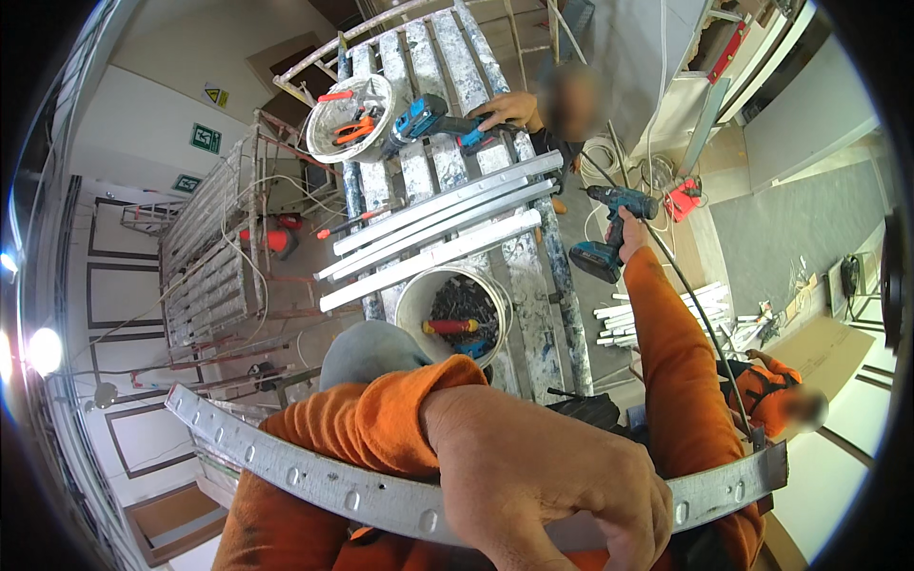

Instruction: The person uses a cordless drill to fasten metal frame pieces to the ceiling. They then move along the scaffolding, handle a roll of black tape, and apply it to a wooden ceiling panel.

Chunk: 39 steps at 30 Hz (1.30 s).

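Note:
Close to me, a galvanised metal channel with oval punched slots [305, 478] lies across the lower part of the head view. My left hand [543, 476] has its fingers curled over it, and the hand hides the channel's middle. Out to the right, my right hand [632, 238] grips a blue and black cordless drill [628, 202] by its handle, its bit pointing left. Below the stacked channels [438, 217] on the scaffold planks stands a white bucket [407, 314] of dark small pieces, with a red and yellow handled tool [449, 326] on top.
Across the paint-splashed scaffold platform [524, 295], a co-worker's hand [509, 109] is on another blue drill [421, 119]. Beside it stands a white bucket of tools [324, 143]. White strips [657, 314] lie on the floor; another person in orange [769, 390] is at lower right.

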Available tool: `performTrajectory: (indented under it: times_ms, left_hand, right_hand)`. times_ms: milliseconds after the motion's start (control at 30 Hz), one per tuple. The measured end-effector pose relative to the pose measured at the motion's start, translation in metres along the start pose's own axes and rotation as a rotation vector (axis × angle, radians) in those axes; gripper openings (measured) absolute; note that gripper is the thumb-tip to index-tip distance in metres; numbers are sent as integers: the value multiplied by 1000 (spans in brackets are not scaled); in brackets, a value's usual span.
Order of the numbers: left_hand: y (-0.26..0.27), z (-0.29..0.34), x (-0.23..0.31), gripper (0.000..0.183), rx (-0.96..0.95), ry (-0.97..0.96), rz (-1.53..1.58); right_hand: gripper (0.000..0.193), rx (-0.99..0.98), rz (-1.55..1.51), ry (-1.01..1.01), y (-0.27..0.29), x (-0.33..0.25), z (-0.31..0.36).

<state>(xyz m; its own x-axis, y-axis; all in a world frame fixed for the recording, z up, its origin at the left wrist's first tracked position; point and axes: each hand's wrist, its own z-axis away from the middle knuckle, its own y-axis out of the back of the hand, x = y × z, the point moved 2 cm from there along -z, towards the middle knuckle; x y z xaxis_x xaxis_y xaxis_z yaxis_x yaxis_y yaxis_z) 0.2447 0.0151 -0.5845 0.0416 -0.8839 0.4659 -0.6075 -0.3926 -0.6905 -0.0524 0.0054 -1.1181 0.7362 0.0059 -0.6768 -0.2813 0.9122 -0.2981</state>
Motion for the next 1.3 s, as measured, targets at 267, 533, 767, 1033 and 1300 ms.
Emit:
performTrajectory:
  times_ms: [267, 533, 767, 1033, 1300]
  left_hand:
    - [31, 4, 11, 125, 126, 142, 144]
    - [48, 0, 10, 125, 308, 188, 189]
    - [83, 20, 21, 119, 597, 294, -130]
    - [120, 34, 46, 88, 853, 43, -126]
    - [110, 29, 51, 90, 1032, 63, -158]
  right_hand:
    - [29, 108, -39, -8, -6, -2, 8]
    - [32, 44, -72, 42, -20, -27, 29]
    - [26, 173, 12, 1, -10, -31, 50]
    - [31, 226, -37, 156, -14, -4, 26]
    - [20, 240, -66, 72, -10, 24, -23]
